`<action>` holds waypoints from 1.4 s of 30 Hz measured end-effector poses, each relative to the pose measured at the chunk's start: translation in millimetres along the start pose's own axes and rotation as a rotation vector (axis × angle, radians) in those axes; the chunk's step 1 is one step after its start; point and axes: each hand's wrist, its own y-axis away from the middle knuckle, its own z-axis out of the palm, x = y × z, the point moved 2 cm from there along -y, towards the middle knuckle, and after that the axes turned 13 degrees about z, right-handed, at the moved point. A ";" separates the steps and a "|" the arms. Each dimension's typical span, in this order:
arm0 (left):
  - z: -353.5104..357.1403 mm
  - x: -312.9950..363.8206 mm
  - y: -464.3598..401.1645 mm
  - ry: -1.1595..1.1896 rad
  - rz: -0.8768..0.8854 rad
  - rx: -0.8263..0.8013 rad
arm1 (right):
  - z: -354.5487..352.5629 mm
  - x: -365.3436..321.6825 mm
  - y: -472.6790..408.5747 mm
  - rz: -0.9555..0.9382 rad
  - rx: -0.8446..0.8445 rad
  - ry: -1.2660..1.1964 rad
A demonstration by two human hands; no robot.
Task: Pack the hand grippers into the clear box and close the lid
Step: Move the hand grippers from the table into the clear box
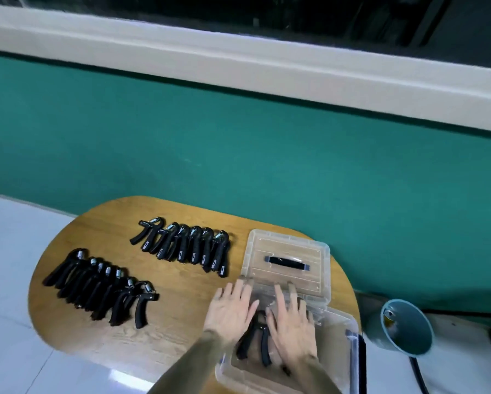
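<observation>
While both hands, left (231, 307) and right (291, 317), lie flat and unclenched over one gripper (255, 341) inside the clear box (338, 362) at the table's (181, 331) right edge, packing has barely begun; two rows (186, 244) await, lid (288, 261) off.

Indoor room, teal wall (238, 155), windowsill (238, 66)

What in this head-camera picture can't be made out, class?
- Clear box: its near end runs off the bottom edge.
- Hand grippers in the box: the left hand and right hand cover part, so no count.
- Printing on the grippers on the table: too small.
</observation>
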 end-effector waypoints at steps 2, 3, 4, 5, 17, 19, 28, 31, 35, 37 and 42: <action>-8.1 -15.0 5.3 -0.002 -0.003 0.023 | -9.6 -17.1 -4.5 -0.018 0.026 0.025; -12.9 -23.5 9.0 -0.005 -0.021 0.034 | -14.5 -26.2 -6.4 -0.023 0.029 0.038; -17.1 -32.4 12.2 -0.010 -0.041 0.044 | -19.8 -35.8 -7.6 -0.019 0.033 0.049; -21.0 -41.1 16.0 -0.009 -0.057 0.049 | -23.8 -45.2 -8.5 -0.017 0.039 0.058; -47.5 -164.2 89.7 -0.003 -0.050 0.146 | -37.3 -183.1 15.2 -0.043 -0.012 0.152; -49.2 -189.3 97.9 -0.003 -0.045 0.122 | -34.9 -208.4 19.2 -0.047 -0.021 0.163; -40.7 -261.8 121.4 -0.011 -0.060 0.062 | -26.4 -286.3 24.5 -0.074 -0.065 0.146; -43.8 -277.1 118.0 0.006 -0.098 0.075 | -25.8 -301.1 9.7 -0.125 -0.045 0.170; -50.9 -296.5 122.1 0.019 -0.175 0.052 | -19.9 -321.4 -18.3 -0.169 -0.045 0.148; -51.4 -309.9 124.4 0.008 -0.205 0.042 | -16.4 -334.4 -26.9 -0.203 -0.032 0.124; -50.7 -333.0 132.8 -0.006 -0.246 0.018 | -15.6 -370.6 -30.9 -0.258 -0.050 0.112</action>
